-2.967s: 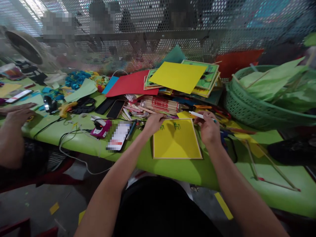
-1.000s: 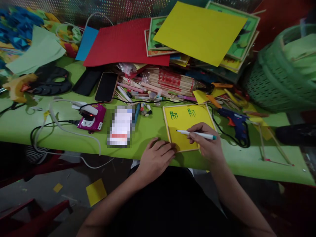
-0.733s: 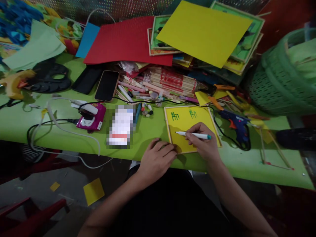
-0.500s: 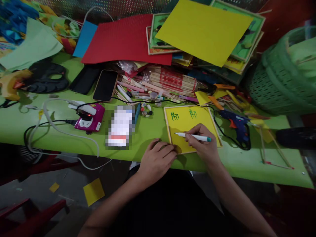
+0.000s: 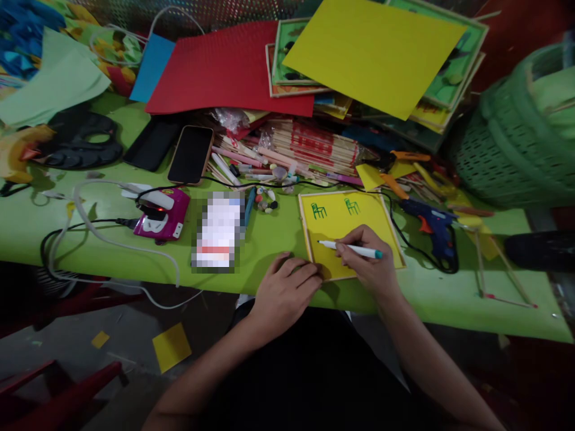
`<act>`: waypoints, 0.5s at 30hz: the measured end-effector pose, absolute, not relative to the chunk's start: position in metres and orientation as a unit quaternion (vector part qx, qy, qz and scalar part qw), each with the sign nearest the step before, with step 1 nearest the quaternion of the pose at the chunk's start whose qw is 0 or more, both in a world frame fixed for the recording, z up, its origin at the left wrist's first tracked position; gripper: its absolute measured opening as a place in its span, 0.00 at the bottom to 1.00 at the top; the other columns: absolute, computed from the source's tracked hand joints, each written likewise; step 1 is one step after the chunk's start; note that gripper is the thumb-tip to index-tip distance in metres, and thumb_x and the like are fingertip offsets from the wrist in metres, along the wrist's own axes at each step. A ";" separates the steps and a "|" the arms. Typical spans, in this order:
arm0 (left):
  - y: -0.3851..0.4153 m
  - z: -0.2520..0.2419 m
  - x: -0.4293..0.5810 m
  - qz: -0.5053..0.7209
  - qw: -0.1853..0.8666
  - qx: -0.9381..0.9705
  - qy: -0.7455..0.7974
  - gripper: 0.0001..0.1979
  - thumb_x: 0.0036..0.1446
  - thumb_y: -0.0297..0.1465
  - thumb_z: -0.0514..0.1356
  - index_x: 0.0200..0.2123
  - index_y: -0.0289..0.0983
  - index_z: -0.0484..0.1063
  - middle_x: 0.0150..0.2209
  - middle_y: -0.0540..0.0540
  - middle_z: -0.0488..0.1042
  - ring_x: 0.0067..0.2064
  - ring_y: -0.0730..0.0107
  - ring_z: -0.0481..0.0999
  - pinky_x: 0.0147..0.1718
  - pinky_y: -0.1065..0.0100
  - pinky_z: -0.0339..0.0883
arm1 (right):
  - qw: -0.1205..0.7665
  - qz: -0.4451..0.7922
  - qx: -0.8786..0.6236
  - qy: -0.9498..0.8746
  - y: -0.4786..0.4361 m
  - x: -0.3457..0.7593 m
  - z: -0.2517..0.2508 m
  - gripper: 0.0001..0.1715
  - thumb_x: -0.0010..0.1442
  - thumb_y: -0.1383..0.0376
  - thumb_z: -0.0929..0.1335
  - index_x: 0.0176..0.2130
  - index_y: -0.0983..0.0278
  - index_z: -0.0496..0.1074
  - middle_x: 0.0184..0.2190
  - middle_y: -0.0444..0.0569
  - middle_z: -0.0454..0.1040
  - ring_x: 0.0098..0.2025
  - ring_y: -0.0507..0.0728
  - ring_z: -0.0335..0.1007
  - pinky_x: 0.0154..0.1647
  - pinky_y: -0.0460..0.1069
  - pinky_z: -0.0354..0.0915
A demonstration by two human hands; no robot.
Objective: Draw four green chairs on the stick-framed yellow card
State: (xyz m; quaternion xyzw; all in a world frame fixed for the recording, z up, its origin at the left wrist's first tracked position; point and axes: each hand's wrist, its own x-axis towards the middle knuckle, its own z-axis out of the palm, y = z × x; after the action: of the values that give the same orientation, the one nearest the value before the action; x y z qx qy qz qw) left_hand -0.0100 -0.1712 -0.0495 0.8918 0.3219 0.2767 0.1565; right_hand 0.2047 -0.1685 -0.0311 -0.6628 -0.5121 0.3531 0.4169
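A small yellow card (image 5: 335,221) in a thin wooden frame lies near the front edge of the green table (image 5: 269,239). Two little green chair drawings sit along its far side. My right hand (image 5: 371,266) is closed on a white marker (image 5: 350,248) with a teal end, its tip pointing left over the card's middle. My left hand (image 5: 287,290) rests with curled fingers on the table edge, touching the card's near left corner and holding nothing I can see.
A blue glue gun (image 5: 431,224) and its black cable lie right of the card. Behind it are a bundle of wooden sticks (image 5: 309,146), pens, two phones (image 5: 191,154), red and yellow sheets (image 5: 372,51), and a green basket (image 5: 516,143) at right. A magenta charger (image 5: 162,220) with cables lies left.
Three seconds ago both hands were at the card's far edge, the marker held off the card. Since then the hands came to the near side. In the last second hardly anything moved.
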 end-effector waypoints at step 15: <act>-0.171 -0.050 -0.011 0.285 0.147 0.891 0.322 0.08 0.66 0.28 0.60 0.46 0.42 0.76 0.49 0.54 0.81 0.50 0.69 0.75 0.60 0.57 0.61 | 0.426 0.362 -0.646 -0.521 -0.171 0.206 -0.026 0.07 0.54 0.63 0.72 0.28 0.60 0.69 0.21 0.41 0.70 0.38 0.62 0.79 0.37 0.52 0.70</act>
State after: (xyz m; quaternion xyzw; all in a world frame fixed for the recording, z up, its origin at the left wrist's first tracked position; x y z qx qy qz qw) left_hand -0.0106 -0.1710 -0.0502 0.8909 0.3221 0.2848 0.1467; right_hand 0.2062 -0.1710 -0.0257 -0.6455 -0.5205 0.3620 0.4258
